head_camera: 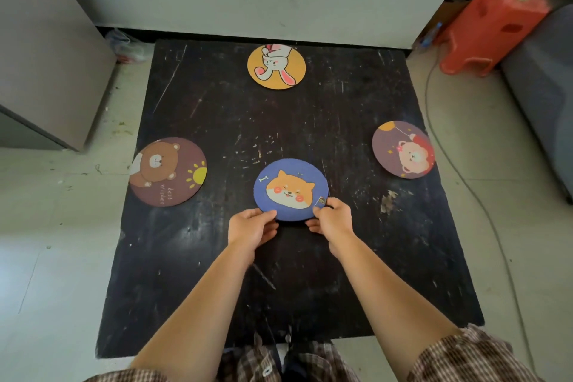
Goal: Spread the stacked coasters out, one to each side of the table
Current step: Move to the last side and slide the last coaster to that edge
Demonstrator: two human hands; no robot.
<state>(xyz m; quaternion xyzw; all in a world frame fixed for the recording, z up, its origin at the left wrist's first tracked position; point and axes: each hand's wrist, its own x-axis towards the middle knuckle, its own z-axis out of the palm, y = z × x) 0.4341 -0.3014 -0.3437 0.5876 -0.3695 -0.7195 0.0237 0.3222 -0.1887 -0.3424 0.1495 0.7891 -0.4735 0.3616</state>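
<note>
Blue coaster [290, 189] near table [310, 273] centre, pinched at near rim by left hand [251, 226] & right hand [333, 220]; prob. thin, light, slightly bendy; best gripped at edge w/ fingertips; other three already at far, left, right sides.

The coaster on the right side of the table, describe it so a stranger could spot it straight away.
On the black table, look to its right edge, below the red stool. The purple coaster there overhangs slightly. It alone shows a pink bear in a red hood holding a balloon.
</note>
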